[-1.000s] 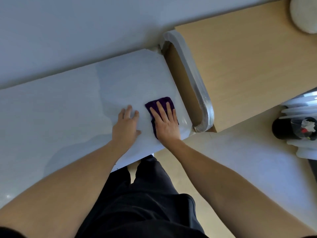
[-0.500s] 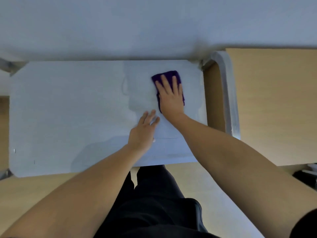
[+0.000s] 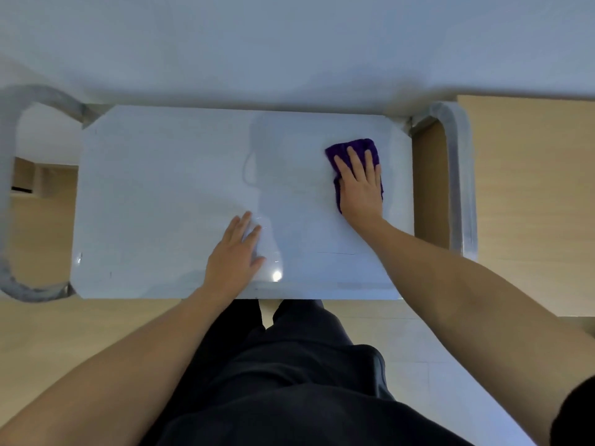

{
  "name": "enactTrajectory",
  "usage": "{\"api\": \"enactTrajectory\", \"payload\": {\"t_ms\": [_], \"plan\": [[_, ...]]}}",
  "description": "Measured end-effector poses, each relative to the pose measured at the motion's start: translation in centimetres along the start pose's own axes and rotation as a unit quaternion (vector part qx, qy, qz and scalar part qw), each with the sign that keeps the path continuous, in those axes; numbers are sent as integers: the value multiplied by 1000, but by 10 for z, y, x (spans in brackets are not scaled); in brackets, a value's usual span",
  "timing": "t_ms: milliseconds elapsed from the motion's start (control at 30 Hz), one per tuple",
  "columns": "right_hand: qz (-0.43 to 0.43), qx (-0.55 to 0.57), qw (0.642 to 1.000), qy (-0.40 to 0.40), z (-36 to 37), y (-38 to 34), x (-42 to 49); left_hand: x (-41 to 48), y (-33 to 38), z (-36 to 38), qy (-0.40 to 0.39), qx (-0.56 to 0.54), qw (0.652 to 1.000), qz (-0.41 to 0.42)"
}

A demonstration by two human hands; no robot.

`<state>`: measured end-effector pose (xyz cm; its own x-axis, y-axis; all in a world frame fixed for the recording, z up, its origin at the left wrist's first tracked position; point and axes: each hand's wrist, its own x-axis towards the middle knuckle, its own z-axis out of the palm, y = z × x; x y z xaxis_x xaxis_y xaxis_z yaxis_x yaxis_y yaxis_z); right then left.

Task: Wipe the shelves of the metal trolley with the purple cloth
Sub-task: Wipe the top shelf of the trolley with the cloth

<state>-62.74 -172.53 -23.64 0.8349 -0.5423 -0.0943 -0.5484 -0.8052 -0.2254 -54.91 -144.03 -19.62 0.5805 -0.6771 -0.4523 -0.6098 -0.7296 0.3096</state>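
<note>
The metal trolley's top shelf point(image 3: 161, 194) fills the middle of the head view, pale and reflective. A purple cloth point(image 3: 360, 148) lies on its right part, near the far right corner. My right hand point(image 3: 359, 188) presses flat on the cloth with straight fingers, covering most of it. Flat on the bare shelf near the front edge rests my left hand point(image 3: 235, 255), to the left of the cloth and apart from it. The lower shelves are hidden under the top one.
Curved metal handles stand at the trolley's left end point(image 3: 13, 194) and right end point(image 3: 457, 175). A white wall point(image 3: 289, 43) runs right behind the trolley. A wooden surface point(image 3: 531, 188) adjoins on the right. My dark-trousered legs point(image 3: 289, 365) stand against the front edge.
The view has swung so the whole shelf shows, square on. My right hand with the cloth has slid from the shelf's front right edge toward its far right part; my left hand stays near the front.
</note>
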Motion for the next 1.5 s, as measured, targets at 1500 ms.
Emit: {"api": "enactTrajectory", "payload": {"t_ms": [1500], "plan": [[-24, -6, 998, -59, 54, -205, -208, -55, -90, -4, -34, 8, 996, 88]]}}
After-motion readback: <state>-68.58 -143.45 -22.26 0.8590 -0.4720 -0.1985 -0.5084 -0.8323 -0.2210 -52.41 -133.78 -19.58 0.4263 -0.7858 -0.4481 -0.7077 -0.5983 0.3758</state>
